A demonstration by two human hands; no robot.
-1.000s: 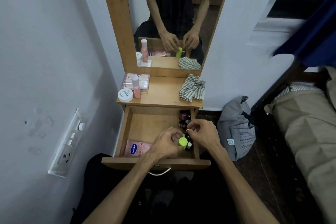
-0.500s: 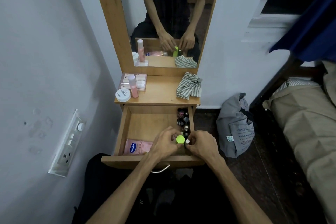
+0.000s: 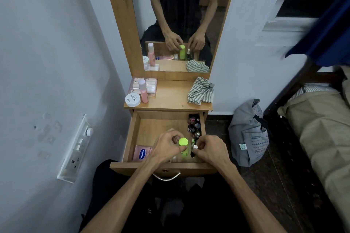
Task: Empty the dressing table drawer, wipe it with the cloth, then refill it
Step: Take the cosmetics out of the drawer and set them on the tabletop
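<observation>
The wooden drawer (image 3: 134,134) of the dressing table stands pulled out. My left hand (image 3: 166,146) grips a lime-green bottle (image 3: 183,144) upright near the drawer's front. Beside it, my right hand (image 3: 210,148) pinches a small dark bottle with a white cap (image 3: 195,148). A pink Vaseline pack (image 3: 142,153) lies flat in the front left corner. Several small nail polish bottles (image 3: 194,125) line the drawer's right wall. The striped cloth (image 3: 201,90) lies crumpled on the right of the tabletop (image 3: 170,98).
On the tabletop's left stand a white round jar (image 3: 133,99), a pink bottle (image 3: 143,91) and a clear box (image 3: 149,84). A mirror (image 3: 180,15) rises behind. A grey bag (image 3: 248,134) sits on the floor at right, a bed (image 3: 322,128) beyond, a wall switchboard (image 3: 75,149) at left.
My right hand has come back toward the drawer's front and now pinches the white-capped bottle. My left hand still holds the green bottle in nearly the same spot.
</observation>
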